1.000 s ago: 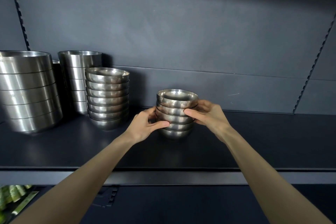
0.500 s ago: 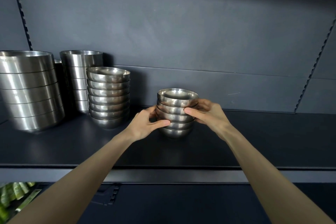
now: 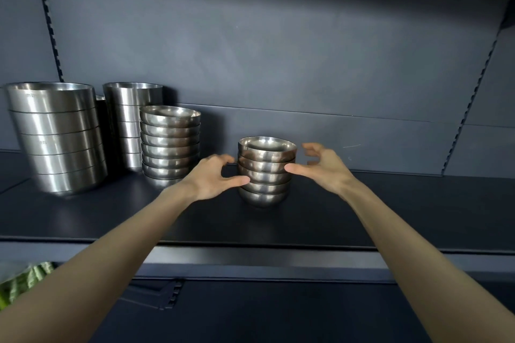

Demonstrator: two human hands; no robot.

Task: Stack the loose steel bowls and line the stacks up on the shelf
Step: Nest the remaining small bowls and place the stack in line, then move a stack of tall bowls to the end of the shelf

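A short stack of several small steel bowls (image 3: 266, 172) stands on the dark shelf (image 3: 390, 209) near its middle. My left hand (image 3: 214, 178) hovers just left of the stack with fingers spread and thumb tip near its side. My right hand (image 3: 323, 166) is off to the right, fingers loosely curved, thumb pointing at the stack. Neither hand grips the bowls. A taller stack of the same small bowls (image 3: 170, 145) stands further left.
Two stacks of larger steel bowls stand at the left: a wide stack (image 3: 55, 136) and a narrower stack (image 3: 131, 122) behind the small bowls. The shelf's back panel rises behind. A lower shelf edge (image 3: 250, 256) runs below. Something green (image 3: 25, 278) shows at the bottom left.
Both hands have let go of the short stack and drawn apart, the right hand moving out to the right. The stack stays in place.
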